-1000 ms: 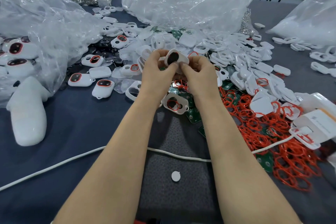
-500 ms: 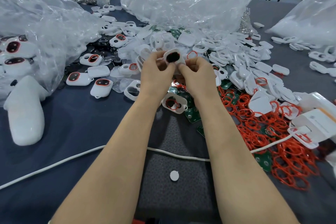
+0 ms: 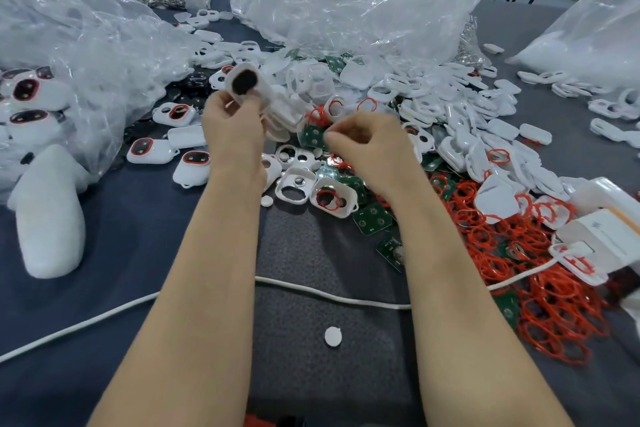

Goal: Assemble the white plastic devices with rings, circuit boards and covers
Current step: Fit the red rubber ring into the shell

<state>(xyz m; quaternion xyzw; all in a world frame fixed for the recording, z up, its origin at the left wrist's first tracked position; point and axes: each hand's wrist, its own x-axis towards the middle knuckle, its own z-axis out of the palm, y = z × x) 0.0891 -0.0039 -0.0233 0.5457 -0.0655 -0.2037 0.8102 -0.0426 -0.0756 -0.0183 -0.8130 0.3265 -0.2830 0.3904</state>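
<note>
A person's left hand [image 3: 231, 130] pinches a white housing [image 3: 243, 86], dark window facing the camera, above the cluttered worktop [image 3: 138, 236]; the right hand [image 3: 369, 149], nearer the green circuit board [image 3: 312, 135] lying lower right of the housing, curls its fingers at the board's edge, its grip impossible to tell

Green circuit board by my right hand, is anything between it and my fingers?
Nothing visible: the fingertips of the right hand are at the right edge of the green circuit board. A red ring lies across the board's far edge and might come up with it. Whether the fingers pinch the board yet, I cannot tell.
</note>
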